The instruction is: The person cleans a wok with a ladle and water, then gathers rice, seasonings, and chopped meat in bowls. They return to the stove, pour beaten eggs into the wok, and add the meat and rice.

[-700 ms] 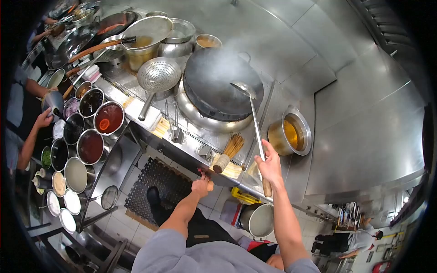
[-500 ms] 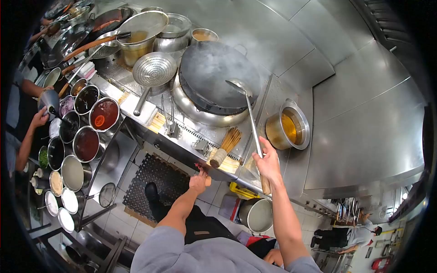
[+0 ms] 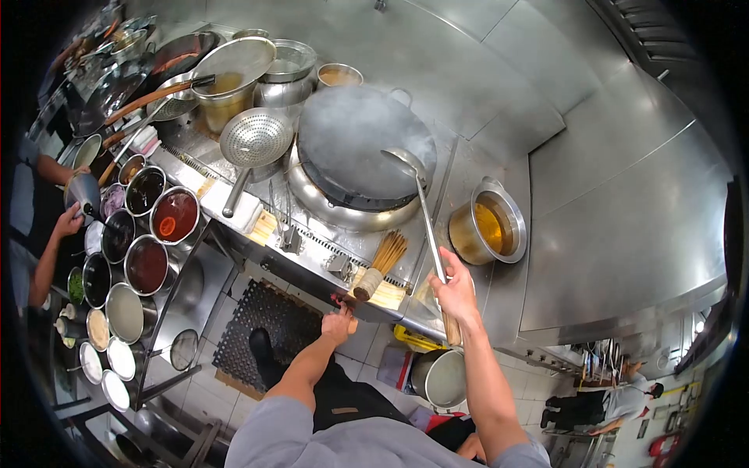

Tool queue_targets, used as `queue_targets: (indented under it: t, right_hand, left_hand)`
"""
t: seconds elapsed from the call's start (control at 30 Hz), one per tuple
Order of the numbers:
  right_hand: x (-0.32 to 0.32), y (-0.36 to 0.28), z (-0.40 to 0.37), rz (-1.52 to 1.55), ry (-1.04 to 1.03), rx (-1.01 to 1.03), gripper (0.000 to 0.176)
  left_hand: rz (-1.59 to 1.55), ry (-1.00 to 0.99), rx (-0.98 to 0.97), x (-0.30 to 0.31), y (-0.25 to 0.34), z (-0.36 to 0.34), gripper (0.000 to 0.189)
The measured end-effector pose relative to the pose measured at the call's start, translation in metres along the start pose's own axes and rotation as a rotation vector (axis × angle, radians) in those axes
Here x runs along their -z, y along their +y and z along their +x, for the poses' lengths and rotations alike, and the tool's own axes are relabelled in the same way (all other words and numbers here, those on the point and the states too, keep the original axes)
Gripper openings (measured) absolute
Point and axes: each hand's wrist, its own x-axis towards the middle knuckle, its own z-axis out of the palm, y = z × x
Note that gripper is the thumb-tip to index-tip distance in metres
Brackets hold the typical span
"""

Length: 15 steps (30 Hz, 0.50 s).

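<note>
My right hand [image 3: 456, 293] is closed around the handle of a long metal ladle [image 3: 427, 222] with a wooden end. The ladle's bowl is over the right side of a large dark wok [image 3: 355, 148], which gives off steam or smoke. At the front of the stove, my left hand [image 3: 338, 324] is closed, its fingertips beside a small red part [image 3: 337, 301]. What the left fingers grip is too small to make out. A bamboo brush [image 3: 381, 265] lies on the stove's front ledge between the hands and the wok.
A pot of yellow liquid [image 3: 490, 226] stands right of the wok. Left are a perforated strainer [image 3: 257, 139] and several sauce containers [image 3: 174, 216]. Another person's hand [image 3: 69, 221] holds a vessel there. A pot [image 3: 439, 380] sits below the stove edge; another person [image 3: 624, 405] stands far right.
The view has shifted slightly, so the scene sits lower and further left. The ladle's bowl has turned a little over the wok. Both hands keep their places, and the haze looks thinner.
</note>
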Motion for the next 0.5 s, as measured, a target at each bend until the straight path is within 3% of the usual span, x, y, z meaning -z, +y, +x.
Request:
queue_targets:
  t: [0.13,0.23,0.3,0.33,0.4,0.43,0.5]
  right_hand:
    - [0.001,0.009,-0.001,0.060,-0.012,0.012,0.060]
    - [0.001,0.022,0.001,0.097,-0.003,0.054,0.060]
    - [0.007,0.024,0.001,0.131,-0.003,0.052,0.061]
    - [0.010,0.023,0.000,0.151,-0.008,0.054,0.061]
    - [0.015,0.020,-0.002,0.204,-0.028,0.011,0.060]
    - [0.015,0.023,-0.002,0.228,-0.015,0.036,0.060]
    - [0.016,0.017,-0.005,0.308,-0.031,0.010,0.061]
  left_hand:
    - [0.004,0.022,-0.003,0.004,-0.001,0.000,0.069]
    - [-0.177,0.043,-0.002,0.024,0.000,-0.026,0.066]
    - [-0.570,0.076,0.271,0.043,0.005,-0.052,0.060]
    - [-0.552,0.079,0.281,0.039,0.000,-0.058,0.060]
    - [-1.264,0.136,0.518,0.029,-0.014,-0.075,0.053]
    - [-1.609,0.117,0.400,0.065,-0.017,-0.096,0.051]
    - [-1.743,0.172,0.331,0.108,-0.034,-0.110,0.047]
